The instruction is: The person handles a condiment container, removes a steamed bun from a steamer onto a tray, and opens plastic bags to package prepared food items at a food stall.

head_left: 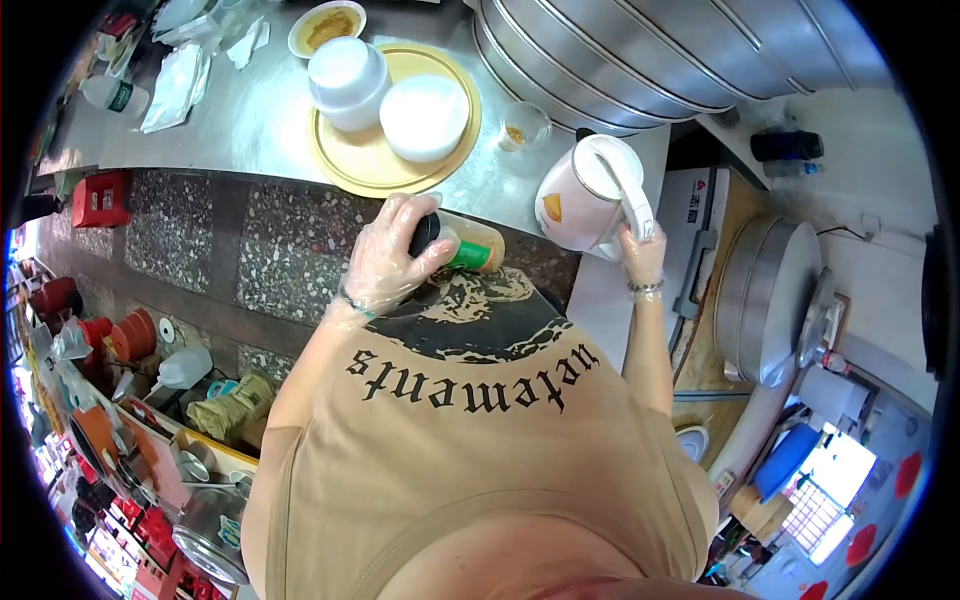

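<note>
My left hand (392,252), in a clear plastic glove, is closed around the black lid end of a jar (480,250) with a green label, which lies tilted near my shirt at the counter edge. My right hand (642,256), also gloved, grips the handle of a white electric kettle (582,190) at the counter's right end. Between them and farther back, two white bowl-like containers (424,118) rest upside down or closed on a round yellowish board (340,168). A small clear cup (524,127) with yellow bits stands left of the kettle.
Large stacked metal steamers (600,60) fill the back right. A dish of brown powder (328,28) sits behind the board, with napkins (178,88) and a bottle (116,95) at the left. A metal pot (765,300) stands right of a white appliance (690,200).
</note>
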Motion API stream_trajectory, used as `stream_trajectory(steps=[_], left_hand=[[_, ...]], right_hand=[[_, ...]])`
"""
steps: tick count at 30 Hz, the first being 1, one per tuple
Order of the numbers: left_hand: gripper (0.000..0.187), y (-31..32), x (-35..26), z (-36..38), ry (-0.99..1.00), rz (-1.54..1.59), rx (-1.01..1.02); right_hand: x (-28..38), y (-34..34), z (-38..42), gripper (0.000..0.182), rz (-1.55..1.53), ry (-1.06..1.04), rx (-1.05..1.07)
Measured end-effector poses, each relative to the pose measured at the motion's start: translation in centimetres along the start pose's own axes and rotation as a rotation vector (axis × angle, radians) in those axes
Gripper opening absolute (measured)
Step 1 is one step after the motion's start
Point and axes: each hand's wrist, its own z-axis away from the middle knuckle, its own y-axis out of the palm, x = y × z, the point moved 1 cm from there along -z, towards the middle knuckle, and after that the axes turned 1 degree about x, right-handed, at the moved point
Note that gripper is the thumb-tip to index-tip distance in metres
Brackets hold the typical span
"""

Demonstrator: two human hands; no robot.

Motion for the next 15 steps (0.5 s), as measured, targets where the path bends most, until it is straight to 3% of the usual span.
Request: stream_trajectory(steps=[6,15], left_hand=[[0.046,0.2,0.6,0.9,0.032,0.029,-0.047],[0.047,-0.2,1.5,2.0,0.019,0.04,-0.101]], right_hand=[[0.8,-0.5,-3.5,0.028,0.126,0.03,0.227],[3.8,-0.5,-6.6,0.032,0.241,0.08,0.365]])
